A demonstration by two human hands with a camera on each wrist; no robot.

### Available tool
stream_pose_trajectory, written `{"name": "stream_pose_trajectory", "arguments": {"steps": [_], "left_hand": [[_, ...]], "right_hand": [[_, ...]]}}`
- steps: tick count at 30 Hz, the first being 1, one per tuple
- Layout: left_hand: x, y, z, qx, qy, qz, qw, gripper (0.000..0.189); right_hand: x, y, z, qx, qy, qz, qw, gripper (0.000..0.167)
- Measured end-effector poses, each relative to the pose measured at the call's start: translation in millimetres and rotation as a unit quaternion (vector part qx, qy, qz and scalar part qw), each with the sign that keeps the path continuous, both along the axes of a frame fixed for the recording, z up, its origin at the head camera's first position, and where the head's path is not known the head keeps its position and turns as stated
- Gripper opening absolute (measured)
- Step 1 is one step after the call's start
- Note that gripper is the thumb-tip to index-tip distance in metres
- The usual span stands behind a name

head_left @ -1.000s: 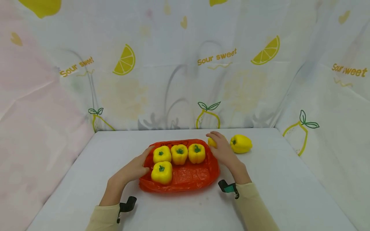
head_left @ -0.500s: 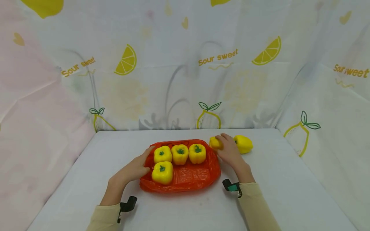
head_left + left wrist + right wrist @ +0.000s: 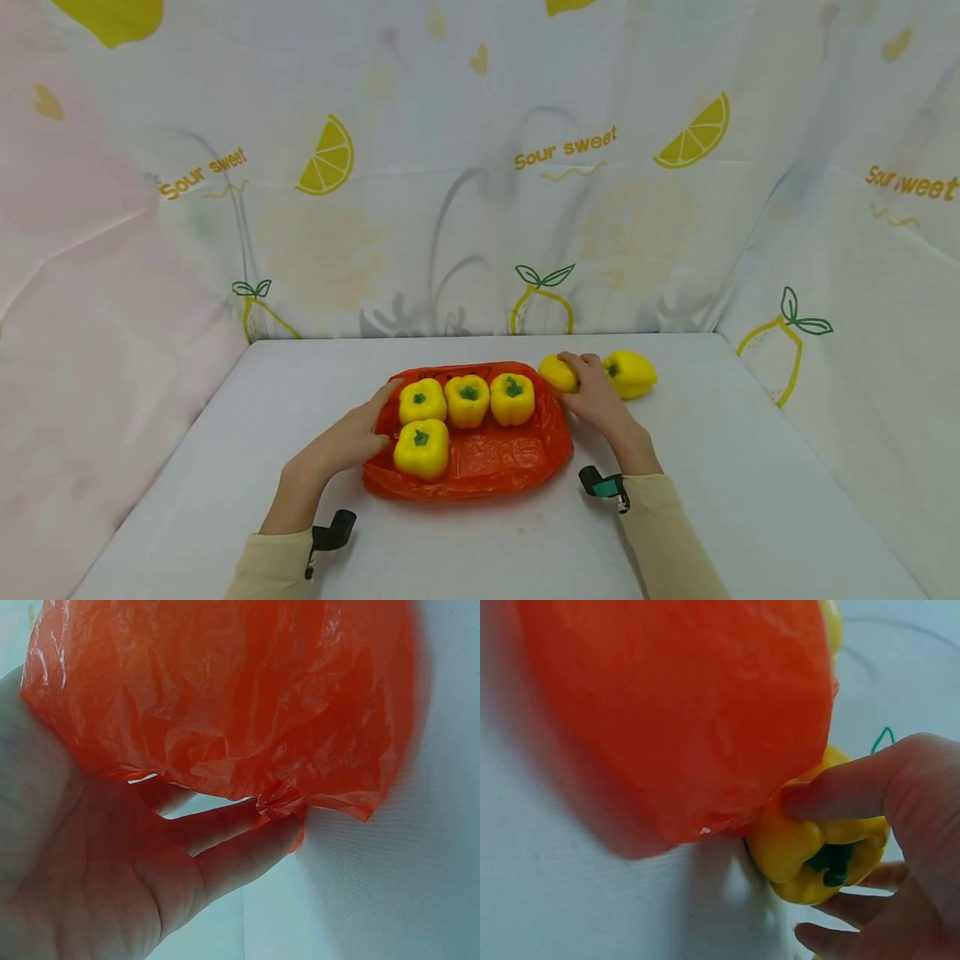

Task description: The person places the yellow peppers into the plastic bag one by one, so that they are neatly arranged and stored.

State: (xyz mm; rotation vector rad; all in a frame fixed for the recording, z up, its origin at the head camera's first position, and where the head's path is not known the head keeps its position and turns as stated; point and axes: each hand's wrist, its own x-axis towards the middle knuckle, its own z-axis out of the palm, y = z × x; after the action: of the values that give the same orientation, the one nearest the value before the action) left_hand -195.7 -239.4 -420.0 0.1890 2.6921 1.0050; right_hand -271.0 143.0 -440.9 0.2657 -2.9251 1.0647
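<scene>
A red plastic bag (image 3: pixel 495 454) lies spread open, its rim raised like a shallow basket. Several yellow bell peppers (image 3: pixel 467 402) stand inside with their green stems up, three along the back and one at front left. My left hand (image 3: pixel 337 442) holds the bag's left side; in the left wrist view, a gathered bit of the bag (image 3: pixel 281 802) sits by the fingertips. Just outside the bag's back right edge, my right hand (image 3: pixel 600 408) grips another yellow bell pepper (image 3: pixel 557 373). In the right wrist view, the thumb lies across this pepper (image 3: pixel 780 844), with its stem showing.
One more yellow bell pepper (image 3: pixel 632 373) lies on its side to the right of my right hand. The white table (image 3: pixel 720 467) ends at a hanging lemon-print cloth (image 3: pixel 465 208), which also covers both sides.
My right hand shifts slightly right and its fingers close around the pepper beside the bag, which shows more plainly now. My left hand stays at the bag's left side.
</scene>
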Motion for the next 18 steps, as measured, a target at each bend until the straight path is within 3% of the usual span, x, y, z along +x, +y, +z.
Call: {"name": "stream_pose_trajectory", "arguments": {"steps": [8, 18], "left_hand": [[-0.6, -0.3, 0.0, 0.000, 0.000, -0.002, 1.0000, 0.087], [-1.4, 0.2, -0.7, -0.001, 0.004, -0.005, 1.0000, 0.086]], "right_hand": [[-2.5, 1.2, -7.0, -0.038, -0.001, -0.010, 0.9992, 0.065], [0.3, 4.1, 5.0, -0.035, 0.009, -0.025, 0.9990, 0.071]]}}
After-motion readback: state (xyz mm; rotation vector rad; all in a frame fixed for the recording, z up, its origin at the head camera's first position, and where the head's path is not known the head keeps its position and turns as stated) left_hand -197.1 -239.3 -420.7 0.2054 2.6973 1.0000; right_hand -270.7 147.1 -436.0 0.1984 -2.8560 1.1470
